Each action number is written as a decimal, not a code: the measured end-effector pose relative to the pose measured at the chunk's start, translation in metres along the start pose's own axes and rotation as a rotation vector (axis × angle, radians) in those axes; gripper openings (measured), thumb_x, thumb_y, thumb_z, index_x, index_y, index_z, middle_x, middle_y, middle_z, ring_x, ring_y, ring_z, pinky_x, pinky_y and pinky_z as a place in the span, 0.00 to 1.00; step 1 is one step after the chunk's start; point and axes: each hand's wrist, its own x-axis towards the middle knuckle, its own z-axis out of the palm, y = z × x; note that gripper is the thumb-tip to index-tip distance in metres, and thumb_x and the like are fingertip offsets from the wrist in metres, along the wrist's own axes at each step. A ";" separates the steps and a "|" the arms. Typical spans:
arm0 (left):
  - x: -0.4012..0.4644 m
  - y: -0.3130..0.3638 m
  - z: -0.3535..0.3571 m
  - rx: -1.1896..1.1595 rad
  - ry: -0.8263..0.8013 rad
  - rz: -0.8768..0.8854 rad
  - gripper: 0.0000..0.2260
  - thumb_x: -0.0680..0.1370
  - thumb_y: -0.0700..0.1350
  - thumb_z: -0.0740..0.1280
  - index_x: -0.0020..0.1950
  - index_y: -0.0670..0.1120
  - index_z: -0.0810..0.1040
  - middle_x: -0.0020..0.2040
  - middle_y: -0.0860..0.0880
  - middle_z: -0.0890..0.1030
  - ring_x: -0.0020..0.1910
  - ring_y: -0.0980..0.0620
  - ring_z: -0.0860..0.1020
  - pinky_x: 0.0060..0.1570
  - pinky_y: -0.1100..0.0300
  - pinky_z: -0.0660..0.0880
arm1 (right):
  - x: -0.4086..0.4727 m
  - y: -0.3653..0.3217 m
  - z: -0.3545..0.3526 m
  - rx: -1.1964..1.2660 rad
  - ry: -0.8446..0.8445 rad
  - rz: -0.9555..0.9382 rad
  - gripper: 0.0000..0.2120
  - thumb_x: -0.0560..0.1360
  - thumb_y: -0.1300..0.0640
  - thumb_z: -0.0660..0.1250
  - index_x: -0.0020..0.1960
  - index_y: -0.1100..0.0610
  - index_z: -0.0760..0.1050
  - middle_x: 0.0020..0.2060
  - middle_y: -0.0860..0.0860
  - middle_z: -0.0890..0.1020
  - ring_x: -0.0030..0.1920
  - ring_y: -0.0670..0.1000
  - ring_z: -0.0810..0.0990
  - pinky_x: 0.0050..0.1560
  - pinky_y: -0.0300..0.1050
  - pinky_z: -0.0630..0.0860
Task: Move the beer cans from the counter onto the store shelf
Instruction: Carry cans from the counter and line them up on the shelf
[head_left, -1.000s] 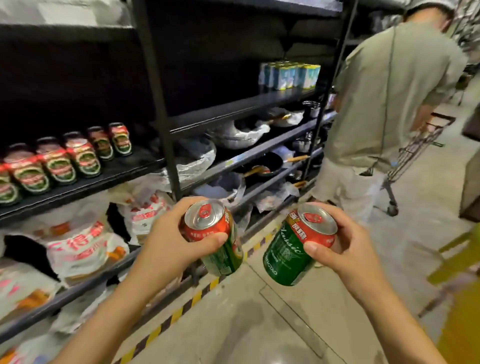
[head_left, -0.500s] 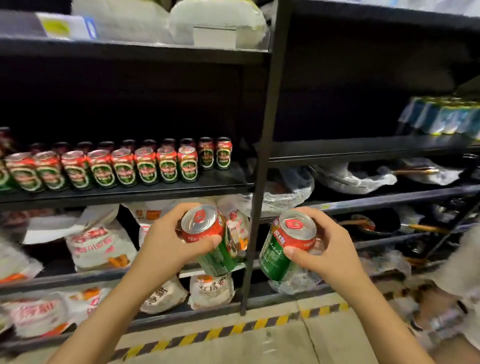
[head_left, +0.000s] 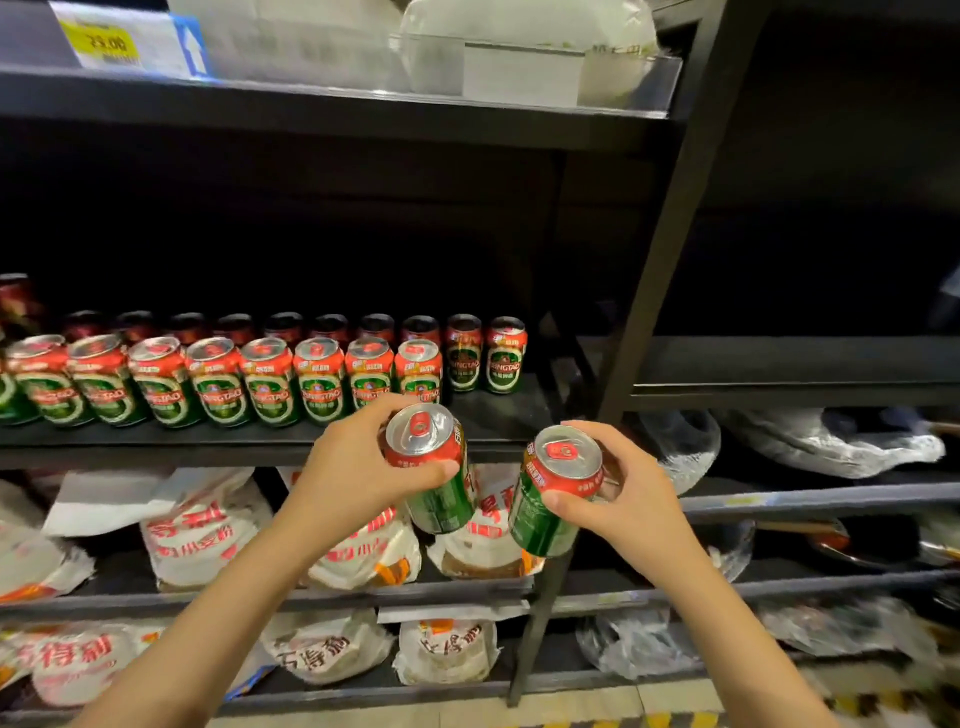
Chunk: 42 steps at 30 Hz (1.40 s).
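Two beer cans held in the air, mid-frame, in front of the shelf, neither on it. Left can (head_left: 434, 467), red top and green body, tilted, gripped round its upper part by the left hand (head_left: 353, 470), thumb across the red band. Right can (head_left: 553, 491), same design, tilted the other way, gripped by the right hand (head_left: 628, 499), thumb on the front, fingers curled behind. The two cans are near each other, not touching. Just above and behind the left can: store shelf (head_left: 493, 415), dark metal, with shelved cans (head_left: 270, 382) upright in two rows from the left edge to centre; bare board at the right end of the rows. Black upright post (head_left: 670, 249) right of centre. Lower left: white printed bags (head_left: 200, 525) on lower shelves. Upper left: yellow price tag (head_left: 106, 44), blurred.
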 end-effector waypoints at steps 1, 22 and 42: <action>0.016 -0.003 -0.001 0.032 -0.007 0.026 0.21 0.63 0.56 0.76 0.51 0.64 0.71 0.47 0.64 0.78 0.47 0.64 0.78 0.44 0.65 0.76 | 0.014 0.003 0.003 -0.014 0.004 0.004 0.26 0.64 0.60 0.78 0.59 0.48 0.75 0.54 0.42 0.81 0.55 0.43 0.79 0.52 0.38 0.78; 0.209 -0.044 0.029 0.318 -0.218 0.163 0.27 0.64 0.62 0.73 0.58 0.53 0.74 0.49 0.59 0.78 0.48 0.58 0.77 0.49 0.61 0.76 | 0.160 0.073 0.032 0.049 0.136 0.161 0.27 0.65 0.61 0.77 0.61 0.46 0.74 0.56 0.45 0.79 0.56 0.42 0.79 0.58 0.42 0.77; 0.240 -0.084 0.050 0.472 -0.436 0.164 0.30 0.60 0.71 0.67 0.54 0.55 0.74 0.47 0.58 0.78 0.45 0.59 0.77 0.46 0.57 0.77 | 0.188 0.092 0.043 0.022 0.065 0.223 0.28 0.67 0.62 0.76 0.59 0.39 0.71 0.55 0.40 0.79 0.57 0.39 0.78 0.54 0.34 0.76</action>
